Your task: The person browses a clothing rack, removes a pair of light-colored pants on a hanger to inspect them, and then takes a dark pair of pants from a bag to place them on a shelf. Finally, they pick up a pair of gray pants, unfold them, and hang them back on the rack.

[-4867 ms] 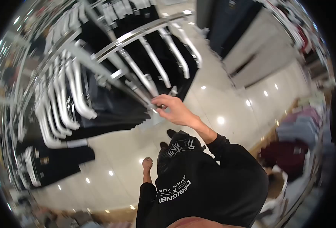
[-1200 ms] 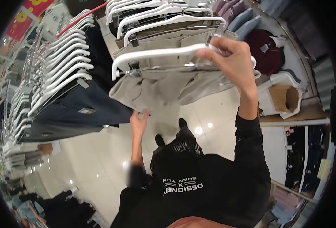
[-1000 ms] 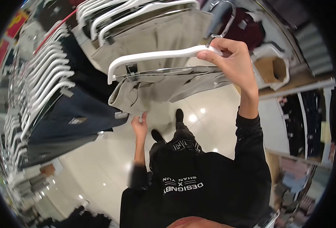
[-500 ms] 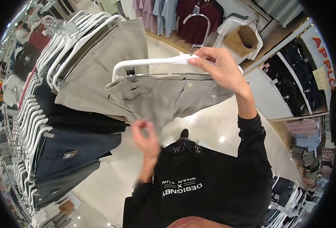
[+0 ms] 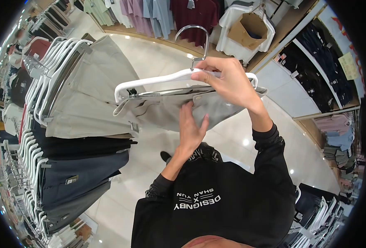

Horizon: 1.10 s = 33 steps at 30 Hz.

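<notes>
A white hanger [image 5: 158, 82] with a metal hook hangs from my right hand [image 5: 228, 80], whose thumb and fingers pinch it at the middle, just below the hook. Light grey trousers [image 5: 160, 109] are clipped under the hanger, their waistband along its bar. My left hand [image 5: 192, 126] lies against the front of the trousers near the button, fingers spread and fingertips touching the fabric. A small tag [image 5: 134, 127] dangles at the left side of the trousers.
On the left, a rack holds beige trousers [image 5: 87, 87] and dark blue trousers [image 5: 81, 169] on white hangers. Shirts [image 5: 156, 16] hang at the back, beside a brown paper bag [image 5: 248, 32]. Shelves of dark jeans [image 5: 311, 76] stand right; more hangers are at lower right.
My left hand has moved up and right onto the front of the trousers. My right hand and the hanger have shifted slightly left in view. The whole view has shifted a little.
</notes>
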Motion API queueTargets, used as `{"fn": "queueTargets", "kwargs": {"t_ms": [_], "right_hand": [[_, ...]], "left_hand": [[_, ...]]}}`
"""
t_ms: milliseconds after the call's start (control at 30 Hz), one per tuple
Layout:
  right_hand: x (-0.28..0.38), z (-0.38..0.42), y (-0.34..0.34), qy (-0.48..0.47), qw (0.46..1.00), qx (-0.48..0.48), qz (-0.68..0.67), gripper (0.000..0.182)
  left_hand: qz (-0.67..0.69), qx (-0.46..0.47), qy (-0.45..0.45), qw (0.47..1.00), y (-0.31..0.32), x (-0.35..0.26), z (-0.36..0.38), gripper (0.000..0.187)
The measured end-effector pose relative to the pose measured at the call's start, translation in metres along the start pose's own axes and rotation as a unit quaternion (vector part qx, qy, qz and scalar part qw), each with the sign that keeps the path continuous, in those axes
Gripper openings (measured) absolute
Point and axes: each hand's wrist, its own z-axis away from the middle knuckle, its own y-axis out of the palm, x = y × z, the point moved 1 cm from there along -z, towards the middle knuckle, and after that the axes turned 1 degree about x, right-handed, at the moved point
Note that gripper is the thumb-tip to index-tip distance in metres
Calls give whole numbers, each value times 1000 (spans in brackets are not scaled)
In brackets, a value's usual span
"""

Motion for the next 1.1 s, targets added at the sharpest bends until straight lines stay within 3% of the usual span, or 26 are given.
{"fn": "queueTargets", "kwargs": {"t_ms": [200,400,500,600,700,800,900,1100], "right_hand": [[-7,6,-8,-4,998,-56,-26,29],[-4,15,-10,7,995,-76,-59,33],[1,21,-12,32,994,-76,-66,34],[7,29,-13,51,992,-82,-77,34],[11,35,-9,60,991,-91,-74,36],[14,37,-6,56,992,-96,-63,36],[9,38,-3,57,991,-99,-71,35],[13,43,2,80,989,-90,-85,32]], "left_hand": [[-22,51,-14,998,21,19,22,61],[-15,104,-33,994,-6,23,23,55],[-15,-28,31,999,-36,19,20,57],[-111,-159,73,978,-81,8,2,56],[-170,-117,20,978,-103,26,-7,56],[-138,-7,-115,984,-105,34,-3,57],[-204,26,-84,975,-106,39,4,57],[-156,-44,59,985,-98,31,9,57]]}}
